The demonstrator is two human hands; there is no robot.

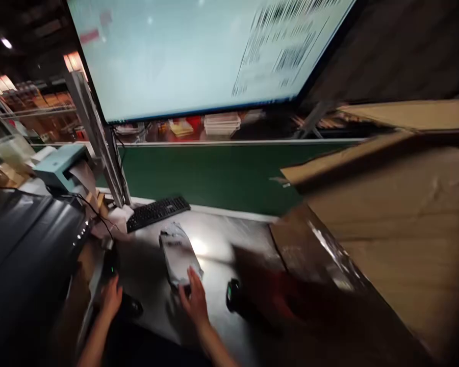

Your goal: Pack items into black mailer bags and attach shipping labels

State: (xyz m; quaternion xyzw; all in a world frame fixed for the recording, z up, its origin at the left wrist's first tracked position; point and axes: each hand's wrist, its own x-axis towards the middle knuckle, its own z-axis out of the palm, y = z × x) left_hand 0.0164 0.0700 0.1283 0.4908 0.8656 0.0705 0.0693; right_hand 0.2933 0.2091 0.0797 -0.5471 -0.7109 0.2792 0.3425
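Note:
A pale plastic mailer bag [179, 257] with a label lies on the metal table [214, 224]. At its near edge is my right hand [196, 302], thumb and fingers apart, the fingertips over or touching the bag's corner. My left hand [110, 299] is at the table's left side, just below a dark device [110, 262] with a small green light. Its fingers are blurred, and I cannot tell whether they grip the device. Beside that hand sits a black computer mouse [132, 306].
A keyboard [158, 211] lies behind the bag, under a large monitor [199, 56]. A light-blue label printer [59, 165] stands at left. Another dark device [232, 294] glows green right of my right hand. A large open cardboard box [398, 214] fills the right; a green conveyor belt [199, 176] runs behind.

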